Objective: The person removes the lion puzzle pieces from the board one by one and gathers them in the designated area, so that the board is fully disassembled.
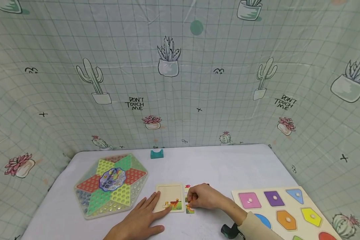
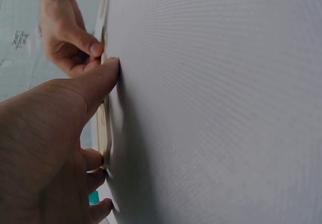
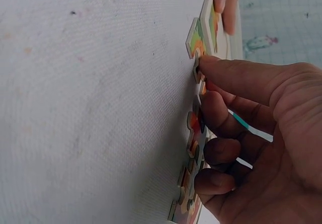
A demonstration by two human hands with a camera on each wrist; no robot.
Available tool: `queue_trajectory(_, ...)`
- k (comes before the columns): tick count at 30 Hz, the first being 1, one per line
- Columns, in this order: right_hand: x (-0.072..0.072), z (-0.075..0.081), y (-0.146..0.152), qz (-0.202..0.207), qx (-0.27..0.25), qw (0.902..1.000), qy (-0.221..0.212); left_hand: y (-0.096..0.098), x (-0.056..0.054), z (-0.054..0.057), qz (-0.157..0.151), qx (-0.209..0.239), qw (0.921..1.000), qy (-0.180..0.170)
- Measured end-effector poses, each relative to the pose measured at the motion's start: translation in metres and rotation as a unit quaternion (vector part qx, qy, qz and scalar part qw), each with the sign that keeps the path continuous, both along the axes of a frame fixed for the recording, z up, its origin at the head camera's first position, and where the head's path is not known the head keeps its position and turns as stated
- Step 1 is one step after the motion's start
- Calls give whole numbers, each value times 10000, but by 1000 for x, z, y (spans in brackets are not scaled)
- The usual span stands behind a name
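Note:
A cream jigsaw tray (image 1: 170, 192) lies on the table with a few picture pieces (image 1: 176, 204) fitted along its lower edge. My left hand (image 1: 138, 218) rests on the tray's left and lower side, fingers spread and nearly straight. Just right of the tray, my right hand (image 1: 204, 196) pinches a small jigsaw piece (image 3: 197, 72) between thumb and forefinger, low over the table. A green and orange piece (image 3: 195, 39) lies beside its thumb. Several more loose pieces (image 3: 193, 128) lie under its curled fingers, partly hidden.
A hexagonal Chinese checkers board (image 1: 112, 186) lies on the left. At the right front is a shape-peg board (image 1: 237, 196) with colored knobbed shapes. A teal notched block (image 1: 157, 154) stands at the back. A black object (image 1: 229, 231) shows by the right wrist.

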State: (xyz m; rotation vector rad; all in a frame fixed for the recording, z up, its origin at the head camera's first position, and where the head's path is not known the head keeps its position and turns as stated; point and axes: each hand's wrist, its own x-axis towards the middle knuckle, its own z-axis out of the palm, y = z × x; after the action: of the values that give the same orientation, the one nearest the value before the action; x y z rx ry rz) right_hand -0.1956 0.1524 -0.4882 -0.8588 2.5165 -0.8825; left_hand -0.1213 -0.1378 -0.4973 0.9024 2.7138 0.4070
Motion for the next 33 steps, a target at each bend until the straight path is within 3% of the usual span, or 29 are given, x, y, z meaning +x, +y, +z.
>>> queue_trajectory(18,0,4,1,-16,42,10000,88,1,-4,-1,44,-32,9999,93)
queue_trajectory(26,-8,12,-1,-224,-106,9996,-108,2,-3,2,37,26,9998,171)
queue_trajectory(33,-12,18,-12,-220,-167,9996,48,6,-2,0,-41,51,9997,235)
